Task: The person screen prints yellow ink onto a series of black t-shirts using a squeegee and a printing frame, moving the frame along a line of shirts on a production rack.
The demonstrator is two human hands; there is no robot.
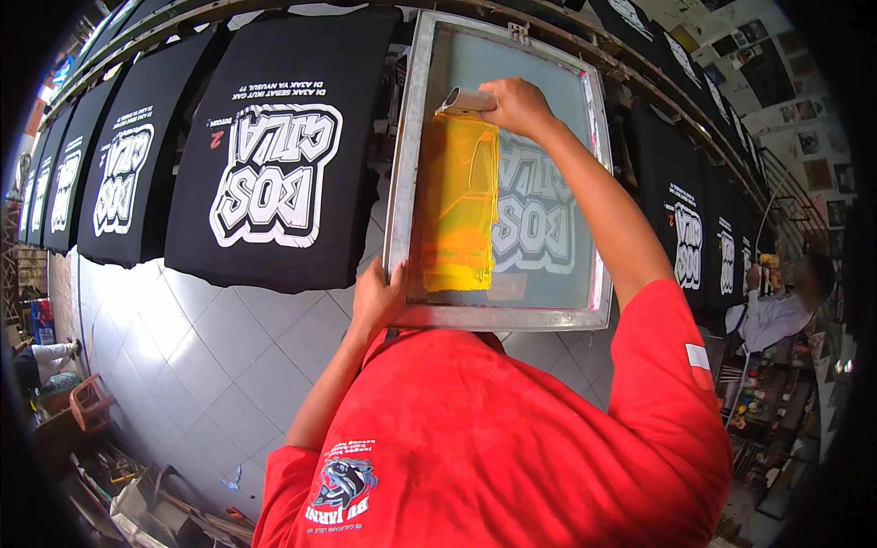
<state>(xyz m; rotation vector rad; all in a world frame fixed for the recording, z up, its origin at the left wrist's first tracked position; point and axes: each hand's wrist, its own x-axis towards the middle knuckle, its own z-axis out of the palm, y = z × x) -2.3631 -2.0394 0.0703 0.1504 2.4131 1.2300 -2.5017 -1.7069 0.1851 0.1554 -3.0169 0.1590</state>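
In front of me lies a screen-printing frame (pixel 501 318) with a metal rim and a pale mesh. Yellow ink (pixel 457 205) covers a broad strip on the left half of the mesh. At the strip's far end my right hand (pixel 517 108) grips a squeegee (pixel 468 100) with a light metal handle; its blade is at the ink's far edge. My left hand (pixel 376 297) is closed around the near left corner of the frame. Through the mesh, right of the ink, a white lettered design shows faintly.
Black T-shirts (pixel 361 137) with white lettering lie along a rack to the left. More black shirts (pixel 671 173) hang in rows to the right. Grey floor tiles (pixel 219 338) show below. A person (pixel 776 310) in pale clothing is at the far right; a brown stool (pixel 91 404) stands lower left.
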